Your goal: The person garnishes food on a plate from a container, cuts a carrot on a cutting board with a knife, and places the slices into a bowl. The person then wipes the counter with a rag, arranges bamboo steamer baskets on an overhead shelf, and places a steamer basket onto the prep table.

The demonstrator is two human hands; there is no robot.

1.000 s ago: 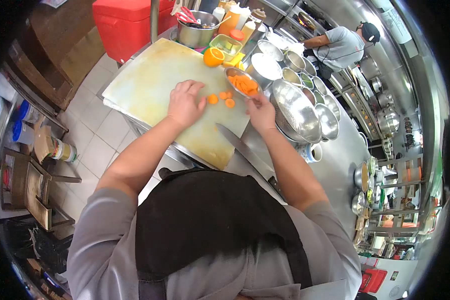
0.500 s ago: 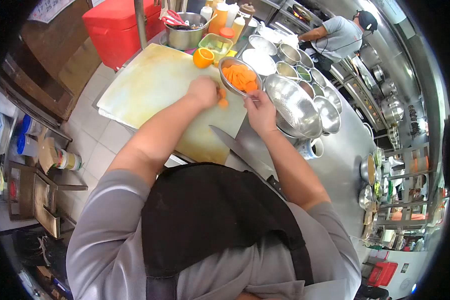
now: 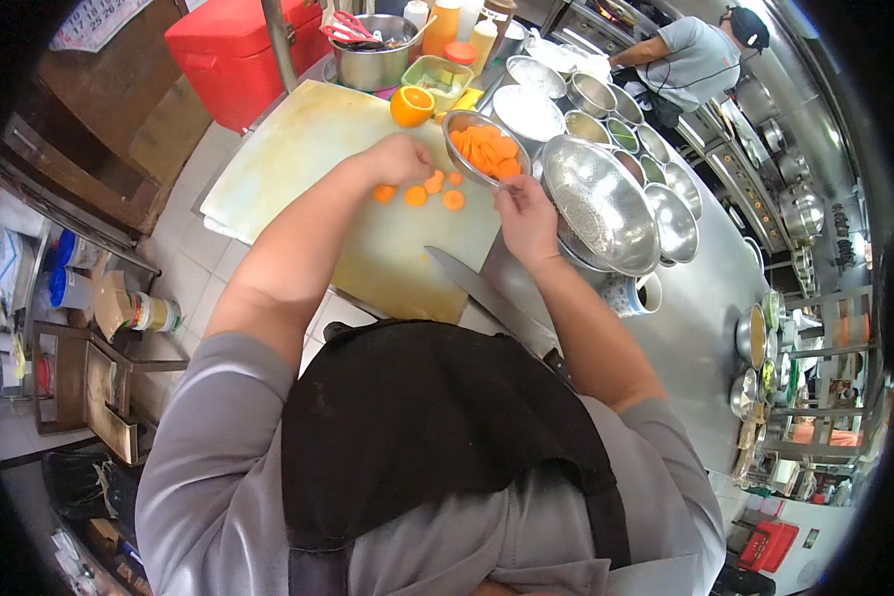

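Observation:
My right hand (image 3: pixel 528 212) pinches the near rim of a small steel bowl (image 3: pixel 453 149), tilted slightly and holding carrot slices (image 3: pixel 487 151). Several loose carrot slices (image 3: pixel 416 197) lie scattered on the white cutting board (image 3: pixel 298 164), just below my left hand (image 3: pixel 399 159). That hand is over the board with its fingers curled together; whatever may be inside them is hidden. A large knife (image 3: pixel 472 283) lies at the board's near right corner, its blade partly on the board and its handle toward my apron. Half an orange (image 3: pixel 411 106) sits at the far edge.
Steel bowls and a large perforated colander (image 3: pixel 601 204) crowd the right side, with a cup (image 3: pixel 634 295) of dark liquid beside them. A steel pot (image 3: pixel 372 68), a plastic tub (image 3: pixel 435 81) and squeeze bottles stand behind the board. A co-worker (image 3: pixel 690 60) stands at the far counter.
My left hand has shifted slightly away from the bowl, and more carrot slices now show, spread over the board. My right hand still holds the bowl's rim.

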